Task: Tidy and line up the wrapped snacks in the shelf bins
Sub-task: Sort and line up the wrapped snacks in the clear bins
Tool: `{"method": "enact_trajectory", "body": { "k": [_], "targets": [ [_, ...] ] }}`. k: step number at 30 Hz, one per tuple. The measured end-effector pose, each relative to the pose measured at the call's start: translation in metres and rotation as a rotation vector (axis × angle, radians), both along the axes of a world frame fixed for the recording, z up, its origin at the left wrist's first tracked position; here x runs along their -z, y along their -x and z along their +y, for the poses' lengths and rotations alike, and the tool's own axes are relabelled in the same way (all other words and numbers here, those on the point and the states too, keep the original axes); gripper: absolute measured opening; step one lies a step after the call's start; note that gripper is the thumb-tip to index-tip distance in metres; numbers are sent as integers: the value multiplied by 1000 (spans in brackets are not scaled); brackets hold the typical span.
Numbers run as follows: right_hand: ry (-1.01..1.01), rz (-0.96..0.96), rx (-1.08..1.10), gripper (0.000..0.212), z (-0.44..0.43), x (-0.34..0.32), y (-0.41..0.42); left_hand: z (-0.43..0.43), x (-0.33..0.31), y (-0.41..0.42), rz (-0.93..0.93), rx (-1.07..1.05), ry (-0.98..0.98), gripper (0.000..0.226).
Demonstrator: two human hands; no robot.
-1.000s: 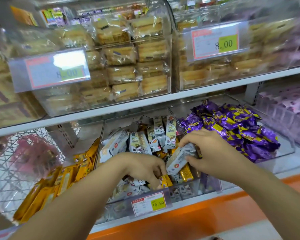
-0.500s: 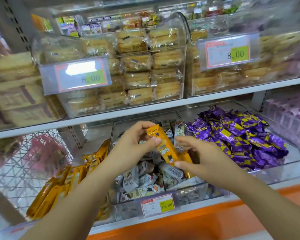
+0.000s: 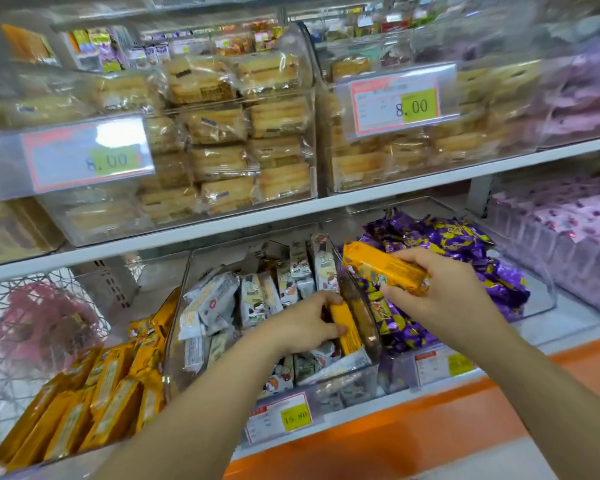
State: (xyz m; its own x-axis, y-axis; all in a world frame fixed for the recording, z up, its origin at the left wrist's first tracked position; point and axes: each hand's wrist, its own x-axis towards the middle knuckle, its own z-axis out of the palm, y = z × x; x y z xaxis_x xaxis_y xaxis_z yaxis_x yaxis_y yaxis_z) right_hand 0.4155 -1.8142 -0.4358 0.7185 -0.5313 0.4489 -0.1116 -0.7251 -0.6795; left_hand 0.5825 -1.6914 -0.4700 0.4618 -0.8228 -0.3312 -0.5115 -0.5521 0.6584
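Note:
The middle clear bin (image 3: 347,377) on the lower shelf holds several white wrapped snacks (image 3: 253,299). My right hand (image 3: 440,292) holds an orange wrapped snack bar (image 3: 381,268) in the air, above the divide between the middle bin and the purple-candy bin. My left hand (image 3: 305,323) reaches into the middle bin's right side and grips a second orange bar (image 3: 347,327) that stands on end against the bin wall.
Several orange bars (image 3: 94,403) fill the left bin. Purple wrapped candies (image 3: 465,247) heap in the right bin, pink packs (image 3: 561,230) lie further right. Bins of wrapped cakes (image 3: 222,133) sit on the upper shelf. A price tag (image 3: 281,415) hangs on the middle bin.
The orange bar passed from my left hand to my right hand, which lifted it rightward. My left hand dropped back into the middle bin and took hold of another orange bar.

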Motion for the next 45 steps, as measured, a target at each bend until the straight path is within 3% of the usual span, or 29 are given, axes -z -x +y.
{"method": "enact_trajectory", "body": {
  "k": [10, 18, 24, 34, 39, 45],
  "targets": [
    [6, 60, -90, 22, -5, 5, 0, -10, 9, -2, 243, -123, 190, 50],
    [23, 80, -102, 26, -1, 5, -2, -9, 11, 0, 313, -124, 211, 56],
    [33, 87, -102, 27, 3, 5, -4, -5, 12, 1, 378, -216, 348, 54],
    [51, 89, -94, 28, 14, 6, -9, -6, 10, 12, 302, -168, 259, 68],
    [39, 108, -97, 27, 13, 5, -8, -5, 10, 17, 339, -119, 325, 63],
    [32, 93, -107, 26, 12, 5, -5, 5, 3, 19, 351, -166, 498, 85]
  ]
}}
